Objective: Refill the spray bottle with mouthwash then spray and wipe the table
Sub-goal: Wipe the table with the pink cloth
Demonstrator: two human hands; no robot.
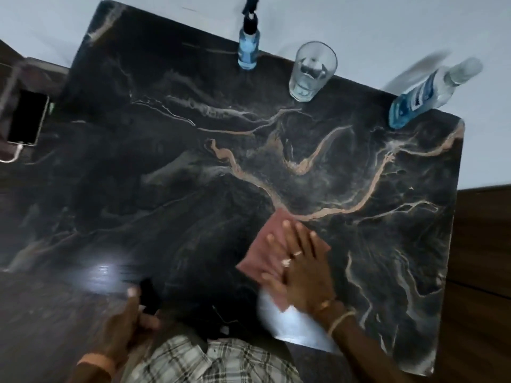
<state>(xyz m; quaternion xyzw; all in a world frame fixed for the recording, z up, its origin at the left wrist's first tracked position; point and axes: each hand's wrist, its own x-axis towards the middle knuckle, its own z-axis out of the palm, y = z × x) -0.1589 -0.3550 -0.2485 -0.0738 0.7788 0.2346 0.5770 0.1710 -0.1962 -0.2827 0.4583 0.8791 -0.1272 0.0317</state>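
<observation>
Spray bottle [248, 51] stands at the far edge of the table [166, 189] with blue liquid in it. The glass [312, 73] is near it and the mouthwash [425, 92] is at the far right corner. Refilling looks done, and wiping is the step in hand. The right hand [301, 272] lies flat, fingers straight and spread, pressing the cloth [272, 236] onto the near part. The left hand [124, 327] curls round a dark object [149, 297] too blurred to identify. Next, the cloth needs sweeping across the rest of the top under even pressure.

reddish cloth [255, 258] flat on dark marble table [193, 167]
</observation>
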